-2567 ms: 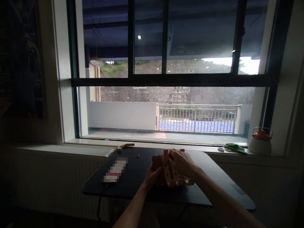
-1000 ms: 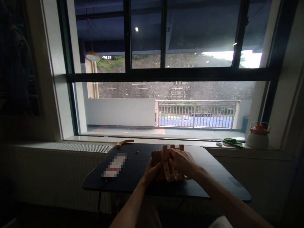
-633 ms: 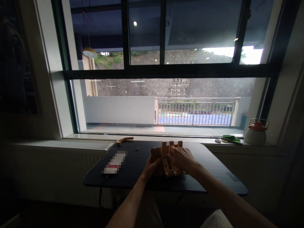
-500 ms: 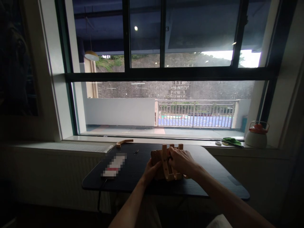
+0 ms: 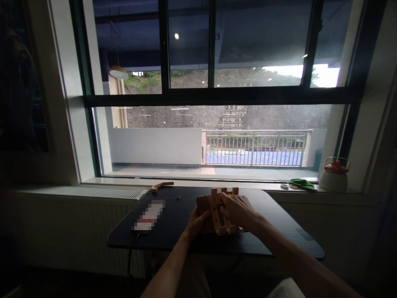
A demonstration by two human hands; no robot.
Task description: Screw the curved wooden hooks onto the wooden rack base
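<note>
A brown wooden board with several curved wooden hooks [image 5: 214, 209] is held up over the near middle of the dark table. My left hand [image 5: 198, 221] grips its left side, the thumb across the front and the other fingers partly behind. My right hand [image 5: 237, 209] is closed among the hooks, with thumb and fingertips pinched together close to the board. Whatever lies between those fingertips is too dark and small to make out. A loose curved wooden hook [image 5: 163, 186] rests at the table's far left edge. Small dark screw-like pieces [image 5: 177, 198] lie nearer the middle.
The black table [image 5: 173, 240] has rounded corners. On its left lies a blurred-out white and red item [image 5: 149, 216] with a cord running down. A white kettle with a red lid [image 5: 333, 178], green gloves [image 5: 302, 184] and tape-like rings [image 5: 284, 186] sit on the windowsill.
</note>
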